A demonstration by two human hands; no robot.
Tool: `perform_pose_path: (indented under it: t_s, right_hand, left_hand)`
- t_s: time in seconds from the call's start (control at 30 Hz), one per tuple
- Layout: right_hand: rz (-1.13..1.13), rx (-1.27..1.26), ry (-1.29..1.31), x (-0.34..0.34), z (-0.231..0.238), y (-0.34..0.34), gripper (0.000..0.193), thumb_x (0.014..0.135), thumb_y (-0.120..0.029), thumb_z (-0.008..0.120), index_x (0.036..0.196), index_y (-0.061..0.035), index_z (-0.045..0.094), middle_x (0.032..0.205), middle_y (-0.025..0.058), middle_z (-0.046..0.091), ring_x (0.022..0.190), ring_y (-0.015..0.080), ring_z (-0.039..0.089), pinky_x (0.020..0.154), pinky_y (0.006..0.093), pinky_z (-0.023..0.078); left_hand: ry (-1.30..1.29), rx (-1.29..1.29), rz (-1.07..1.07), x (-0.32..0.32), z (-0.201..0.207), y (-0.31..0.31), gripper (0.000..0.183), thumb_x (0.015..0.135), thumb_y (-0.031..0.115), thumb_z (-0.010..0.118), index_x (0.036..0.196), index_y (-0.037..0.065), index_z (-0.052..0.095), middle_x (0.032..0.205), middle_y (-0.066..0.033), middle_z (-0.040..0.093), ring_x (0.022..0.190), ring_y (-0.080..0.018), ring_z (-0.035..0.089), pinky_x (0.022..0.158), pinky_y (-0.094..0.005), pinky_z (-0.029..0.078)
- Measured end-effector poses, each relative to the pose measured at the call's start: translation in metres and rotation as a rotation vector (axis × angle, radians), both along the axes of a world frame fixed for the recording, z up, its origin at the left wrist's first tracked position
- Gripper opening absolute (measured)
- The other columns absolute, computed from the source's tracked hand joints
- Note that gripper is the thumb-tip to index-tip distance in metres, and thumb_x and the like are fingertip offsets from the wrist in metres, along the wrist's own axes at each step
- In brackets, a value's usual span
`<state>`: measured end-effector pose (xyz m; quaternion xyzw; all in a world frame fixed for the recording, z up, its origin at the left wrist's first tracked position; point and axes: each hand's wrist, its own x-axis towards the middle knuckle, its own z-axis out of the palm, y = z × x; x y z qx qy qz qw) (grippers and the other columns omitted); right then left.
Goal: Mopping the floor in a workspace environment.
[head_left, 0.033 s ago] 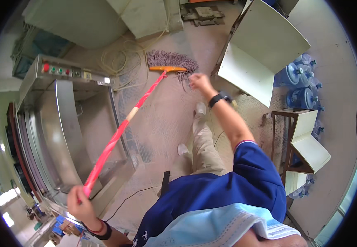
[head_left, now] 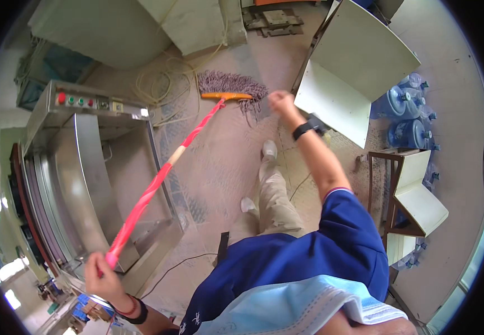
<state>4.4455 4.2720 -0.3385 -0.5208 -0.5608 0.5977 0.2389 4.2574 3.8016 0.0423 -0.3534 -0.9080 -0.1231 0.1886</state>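
Observation:
A long mop slants across the view, its pink-red wrapped handle (head_left: 151,190) broken by a bare tan band partway along. My left hand (head_left: 103,279), at the lower left, is closed around the handle's near end. At the far end, an orange holder (head_left: 228,96) carries the purple-grey string mop head (head_left: 232,82), which lies on the floor. Just right of the mop head hangs my right hand (head_left: 283,106), off the handle. Its fingers are curled in and I see nothing in them. A dark band with a small box is on that wrist.
At left stands a steel machine (head_left: 94,167) with coloured buttons. Beige hose (head_left: 161,86) lies coiled beyond it. On the right are white panelled furniture (head_left: 337,97), a brown-framed stand (head_left: 384,190) and blue water bottles (head_left: 406,134). A black cable (head_left: 180,265) crosses the floor.
My right hand has moved a little to the right, away from the mop head. My left hand has shifted slightly left with the handle's end.

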Motion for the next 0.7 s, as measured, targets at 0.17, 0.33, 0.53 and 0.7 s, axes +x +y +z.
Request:
perform_pose_path:
  t_s: [0.17,0.33,0.53,0.7]
  right_hand:
    - [-0.315,0.81,-0.449,0.08,0.084,0.242,0.034,0.072,-0.03,0.065,0.088,-0.0012,0.057,0.093,0.0176,0.06,0.088,0.0288,0.057,0.074,0.0382,0.046]
    - [-0.387,1.203,-0.939,0.085,0.163,0.387,0.059,0.07,-0.047,0.062,0.11,-0.0059,0.051,0.113,0.0158,0.051,0.111,0.0298,0.042,0.094,0.0384,0.032]
    - [-0.152,0.706,-1.128,0.045,0.17,0.441,0.074,0.069,-0.063,0.054,0.118,-0.0072,0.046,0.12,0.0136,0.047,0.118,0.0275,0.037,0.098,0.0496,0.022]
    - [-0.184,1.053,-1.186,0.071,0.145,0.455,0.046,0.076,-0.042,0.056,0.109,-0.0101,0.051,0.104,0.0116,0.056,0.1,0.0279,0.051,0.086,0.0424,0.036]
  left_hand:
    - [0.081,0.413,-0.022,-0.036,0.039,0.108,0.014,0.083,0.004,0.053,0.073,-0.004,0.057,0.069,-0.0066,0.057,0.06,-0.013,0.052,0.053,-0.0241,0.042]
    - [0.065,0.651,-0.091,-0.058,0.073,0.241,0.019,0.086,0.008,0.052,0.074,-0.005,0.058,0.07,-0.0082,0.058,0.061,-0.012,0.054,0.055,-0.0222,0.045]
    - [0.111,0.681,-0.153,-0.07,0.095,0.328,0.019,0.086,0.01,0.053,0.075,-0.005,0.058,0.069,-0.0079,0.058,0.06,-0.0116,0.053,0.055,-0.021,0.044]
    - [0.077,0.698,-0.217,-0.093,0.101,0.365,0.022,0.086,0.017,0.055,0.075,-0.001,0.062,0.068,-0.0032,0.059,0.061,-0.008,0.052,0.051,-0.0196,0.037]
